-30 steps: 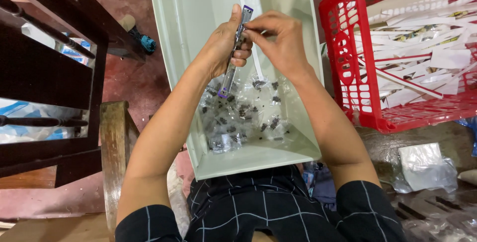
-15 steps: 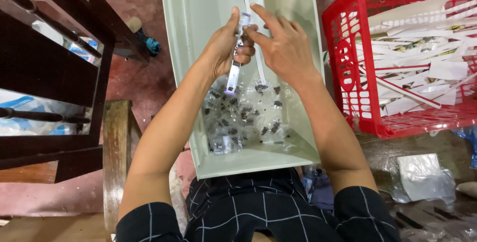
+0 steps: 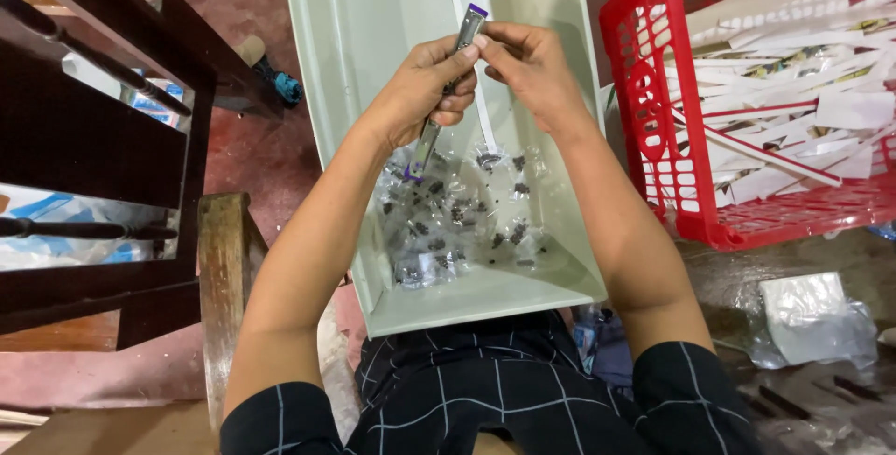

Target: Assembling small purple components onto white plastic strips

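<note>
My left hand (image 3: 425,82) grips a thin metal strip with purple ends (image 3: 446,91), held upright and slightly tilted over a pale green bin (image 3: 373,44). My right hand (image 3: 532,68) pinches the strip's upper end between thumb and fingertips. Under the hands, on the bin's floor, lies a heap of small clear plastic bags with dark parts inside (image 3: 457,212). A white strip (image 3: 471,72) lies flat on the bin's floor behind the hands, partly hidden by them.
A red plastic basket (image 3: 653,138) full of white paper sleeves stands at the right. Dark wooden furniture (image 3: 93,138) fills the left, with a wooden stool edge (image 3: 219,268) beside my left arm. Crumpled clear plastic (image 3: 812,320) lies on the floor at lower right.
Both hands have stayed on the strip above the bin. My right fingers have shifted up to its top end, and the strip sits a little more upright.
</note>
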